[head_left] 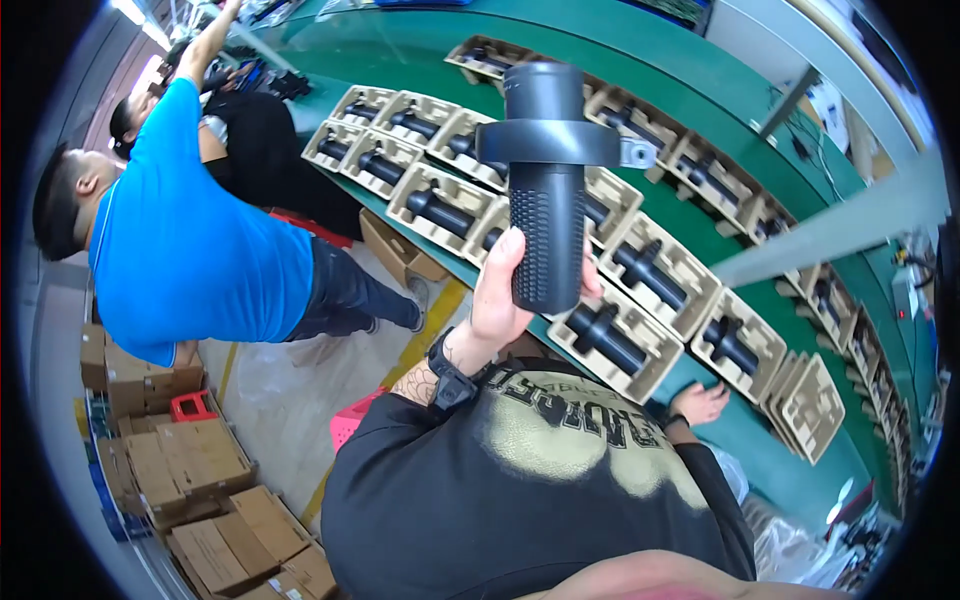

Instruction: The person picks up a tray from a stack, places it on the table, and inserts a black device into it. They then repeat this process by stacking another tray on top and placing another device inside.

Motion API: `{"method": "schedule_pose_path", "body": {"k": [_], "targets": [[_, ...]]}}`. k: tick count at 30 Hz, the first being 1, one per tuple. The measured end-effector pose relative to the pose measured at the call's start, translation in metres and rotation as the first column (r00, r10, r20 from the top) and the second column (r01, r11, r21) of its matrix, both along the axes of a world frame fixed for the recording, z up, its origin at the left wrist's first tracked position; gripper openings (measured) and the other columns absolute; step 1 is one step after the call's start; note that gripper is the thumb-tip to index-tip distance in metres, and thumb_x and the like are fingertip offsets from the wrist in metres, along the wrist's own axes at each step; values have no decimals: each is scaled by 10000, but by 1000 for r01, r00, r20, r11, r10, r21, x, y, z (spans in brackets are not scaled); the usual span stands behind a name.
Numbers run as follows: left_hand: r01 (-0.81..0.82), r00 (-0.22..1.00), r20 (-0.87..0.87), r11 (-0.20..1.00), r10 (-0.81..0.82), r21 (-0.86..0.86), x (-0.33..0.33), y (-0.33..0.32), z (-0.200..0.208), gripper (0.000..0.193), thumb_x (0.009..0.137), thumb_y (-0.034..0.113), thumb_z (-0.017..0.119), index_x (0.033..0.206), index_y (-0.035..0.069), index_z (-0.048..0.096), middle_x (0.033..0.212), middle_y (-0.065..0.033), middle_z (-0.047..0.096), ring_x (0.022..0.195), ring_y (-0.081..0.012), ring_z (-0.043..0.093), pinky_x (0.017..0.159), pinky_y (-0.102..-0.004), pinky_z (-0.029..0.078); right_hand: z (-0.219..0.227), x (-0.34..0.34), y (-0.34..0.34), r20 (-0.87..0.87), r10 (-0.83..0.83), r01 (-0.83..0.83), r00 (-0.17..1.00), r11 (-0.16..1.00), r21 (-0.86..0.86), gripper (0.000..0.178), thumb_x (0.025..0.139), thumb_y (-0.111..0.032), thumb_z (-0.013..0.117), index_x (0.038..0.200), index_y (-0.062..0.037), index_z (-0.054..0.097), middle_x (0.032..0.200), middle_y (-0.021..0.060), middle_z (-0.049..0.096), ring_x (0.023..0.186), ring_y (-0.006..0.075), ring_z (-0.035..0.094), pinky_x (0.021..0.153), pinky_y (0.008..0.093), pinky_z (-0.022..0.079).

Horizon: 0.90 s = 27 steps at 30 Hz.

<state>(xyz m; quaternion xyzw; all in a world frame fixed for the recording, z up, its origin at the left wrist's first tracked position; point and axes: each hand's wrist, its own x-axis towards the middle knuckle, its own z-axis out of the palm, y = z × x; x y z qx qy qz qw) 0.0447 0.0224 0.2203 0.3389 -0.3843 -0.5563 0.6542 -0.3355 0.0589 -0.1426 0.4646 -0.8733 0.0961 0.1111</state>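
Observation:
My left hand [497, 298] is raised in front of me, fingers wrapped round a black cylindrical device [547, 225] held upright. Its lower part has a textured grip, a wide ring circles its upper part, and a small metal fitting sticks out at the ring's right. A dark watch is on that wrist. My right hand [703, 403] is low at the green table's edge, fingers apart and holding nothing. Closest to it are a tray [655, 385] with a similar black device in it and a stack of bare moulded trays [808, 405].
Rows of beige trays [440, 205] with black devices cover the green table [670, 215]. More trays line its far side, by a metal post [830, 225]. A co-worker in a blue shirt [200, 230] stands at the left, arm raised. Cardboard boxes [190, 465] are stacked at lower left.

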Motion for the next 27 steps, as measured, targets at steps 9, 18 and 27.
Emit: {"method": "schedule_pose_path", "body": {"k": [9, 18, 27], "targets": [[361, 788, -534, 933, -308, -5, -116, 25, 22, 730, 924, 637, 339, 1202, -30, 447, 964, -157, 610, 833, -236, 648, 745, -362, 546, 12, 6, 6, 116, -45, 45, 992, 999, 1, 566, 807, -237, 528, 1339, -77, 421, 1441, 159, 364, 1367, 312, 295, 1103, 505, 236], [468, 771, -435, 877, -465, -110, -146, 37, 21, 770, 898, 667, 373, 1257, -14, 405, 1115, -137, 518, 869, -248, 636, 731, -384, 553, 15, 4, 8, 168, -44, 48, 985, 999, -19, 552, 821, -237, 505, 1344, -82, 419, 1447, 164, 356, 1389, 323, 260, 1114, 517, 218], [530, 731, -432, 838, -529, -130, -151, 49, 24, 785, 878, 675, 419, 1248, -17, 425, 1112, -139, 533, 876, -260, 634, 769, -381, 538, 15, 7, 6, 176, -32, 37, 984, 999, -28, 544, 830, -234, 496, 1344, -75, 414, 1441, 180, 358, 1385, 333, 264, 1109, 529, 221]]}}
